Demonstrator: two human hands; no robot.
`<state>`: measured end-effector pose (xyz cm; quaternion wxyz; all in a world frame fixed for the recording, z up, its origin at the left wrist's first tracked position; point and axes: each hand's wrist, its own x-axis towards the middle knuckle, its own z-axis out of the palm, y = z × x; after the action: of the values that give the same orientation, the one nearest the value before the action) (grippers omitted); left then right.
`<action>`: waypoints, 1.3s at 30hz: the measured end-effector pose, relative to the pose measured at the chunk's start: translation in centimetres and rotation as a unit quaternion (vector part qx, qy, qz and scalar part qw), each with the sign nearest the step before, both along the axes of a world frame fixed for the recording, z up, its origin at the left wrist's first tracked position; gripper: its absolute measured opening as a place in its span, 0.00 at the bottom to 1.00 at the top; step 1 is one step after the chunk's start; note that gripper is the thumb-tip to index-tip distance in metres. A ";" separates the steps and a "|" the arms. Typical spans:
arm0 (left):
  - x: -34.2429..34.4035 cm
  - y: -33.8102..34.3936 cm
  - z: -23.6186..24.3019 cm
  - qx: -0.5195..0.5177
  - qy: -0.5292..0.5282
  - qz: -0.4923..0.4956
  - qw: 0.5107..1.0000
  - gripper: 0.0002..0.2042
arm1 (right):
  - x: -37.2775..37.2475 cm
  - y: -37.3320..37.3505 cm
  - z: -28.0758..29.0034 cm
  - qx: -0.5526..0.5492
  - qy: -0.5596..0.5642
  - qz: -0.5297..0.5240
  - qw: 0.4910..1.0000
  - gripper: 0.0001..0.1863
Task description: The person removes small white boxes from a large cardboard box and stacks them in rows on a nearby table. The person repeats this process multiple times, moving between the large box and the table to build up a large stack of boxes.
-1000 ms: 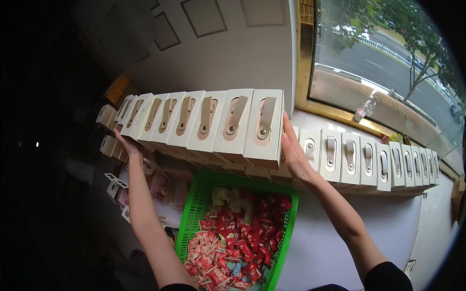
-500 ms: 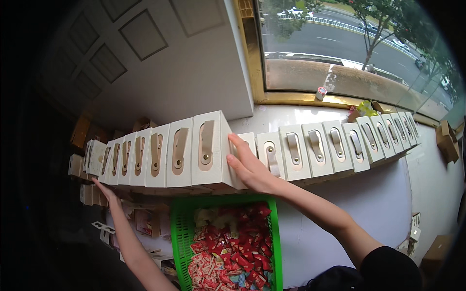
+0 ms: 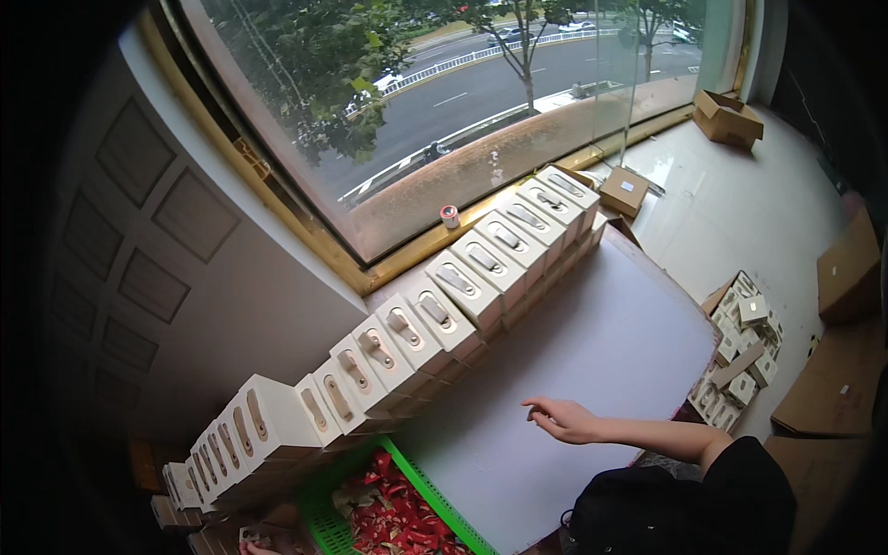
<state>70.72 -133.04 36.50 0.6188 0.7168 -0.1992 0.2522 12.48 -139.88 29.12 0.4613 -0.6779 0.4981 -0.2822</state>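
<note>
My right hand [image 3: 564, 421] hovers over the white tabletop [image 3: 601, 333], fingers loosely extended and holding nothing. Only a bit of my left hand [image 3: 257, 548] shows at the lower edge, by some pale box parts; its fingers are mostly out of sight. A long row of cream gift boxes with strap handles [image 3: 384, 361] runs along the far side of the table, beside the window. At its left end the boxes [image 3: 254, 421] stand taller, pressed side by side. A green plastic basket [image 3: 421, 486] full of red and pink wrapped packets sits in front of them.
A carton of small white boxes [image 3: 740, 351] stands on the floor to the right. More brown cartons [image 3: 828, 379] lie farther right, and an open one [image 3: 728, 120] is near the window. A small tub [image 3: 450, 216] rests on the window sill.
My right hand has come off the boxes and moved right, over the table. My left hand has dropped to the lower edge. The view has turned toward the right.
</note>
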 end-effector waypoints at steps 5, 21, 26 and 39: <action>-25.3 1.2 -2.1 0.100 0.171 -0.320 0.926 0.12 | -16.1 11.2 -6.0 0.107 0.106 -0.175 0.973 0.19; -73.1 2.7 -24.2 0.593 0.217 -0.759 0.158 0.10 | -26.4 51.5 -27.3 0.501 -0.086 -0.756 0.413 0.15; -77.9 6.7 -26.5 0.627 0.148 -0.764 -0.040 0.11 | -14.9 56.9 -30.5 0.469 -0.100 -0.812 0.331 0.15; -96.5 12.6 -33.5 0.701 -0.185 -0.652 -0.220 0.12 | -10.9 58.0 -32.9 0.414 -0.172 -0.831 0.329 0.19</action>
<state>-25.80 -120.43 2.95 0.5113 -0.0994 0.7151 0.4662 1.62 -81.91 -3.79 0.2839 0.4304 0.7645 -0.3869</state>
